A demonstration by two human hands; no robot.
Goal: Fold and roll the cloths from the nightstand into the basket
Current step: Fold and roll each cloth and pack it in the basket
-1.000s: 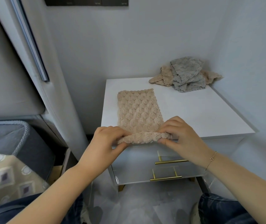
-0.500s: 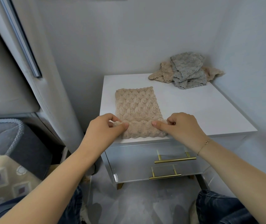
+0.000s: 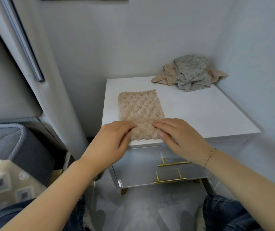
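A beige textured cloth (image 3: 139,106), folded into a narrow strip, lies lengthwise on the white nightstand (image 3: 200,112). Its near end is rolled up into a thick roll at the front edge. My left hand (image 3: 111,142) grips the roll's left side with curled fingers. My right hand (image 3: 175,135) grips its right side, fingertips on top and thumb at the front. A heap of grey and beige cloths (image 3: 188,74) sits at the nightstand's back right corner. A grey fabric basket (image 3: 8,140) stands low at the left.
The nightstand has two drawers with gold handles (image 3: 173,164) and stands in a corner between grey walls. A padded grey panel (image 3: 33,67) rises on the left. A patterned cushion (image 3: 5,180) lies by the basket. My knees in jeans show at the bottom.
Both hands have rolled the cloth's near end further away from me along the strip, so the roll is thicker and the flat part shorter.
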